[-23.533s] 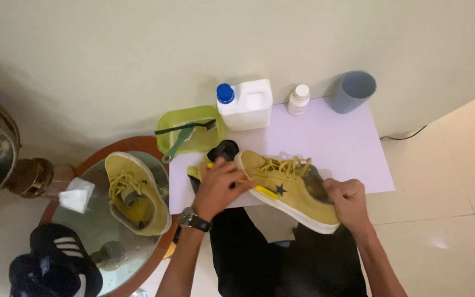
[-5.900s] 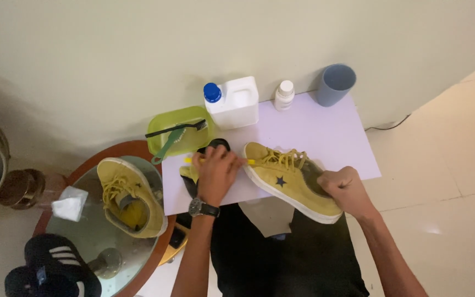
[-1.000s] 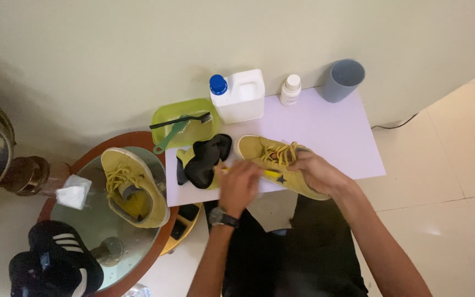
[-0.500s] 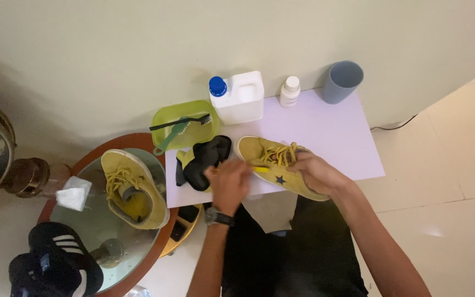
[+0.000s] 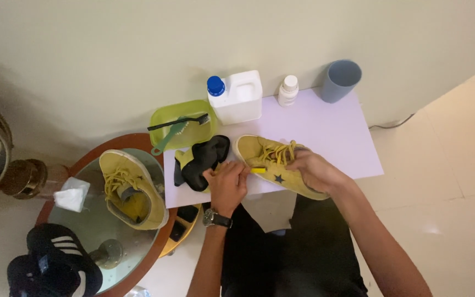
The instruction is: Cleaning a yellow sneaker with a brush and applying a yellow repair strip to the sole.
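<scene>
A yellow suede shoe [image 5: 270, 155] with yellow laces and a dark star on its side lies on a pale lilac sheet [image 5: 336, 137]. My right hand [image 5: 315, 171] grips the shoe over its middle and heel. My left hand [image 5: 226, 182], with a wristwatch, sits at the shoe's toe side. Its fingertips pinch a small yellow object [image 5: 258, 170] against the shoe's side. A crumpled black cloth [image 5: 203, 160] touches the back of my left hand.
Along the wall stand a green tray [image 5: 193, 113] with a brush, a white jug [image 5: 240, 99] with a blue cap, a small white bottle [image 5: 288, 91] and a grey-blue cup [image 5: 340, 81]. The round glass table [image 5: 83, 220] on the left holds the second yellow shoe [image 5: 130, 190], a tissue and a black cap.
My left hand has slid a little to the left, towards the black cloth. The shoe has tilted so its star side shows. My right hand has stayed on the shoe.
</scene>
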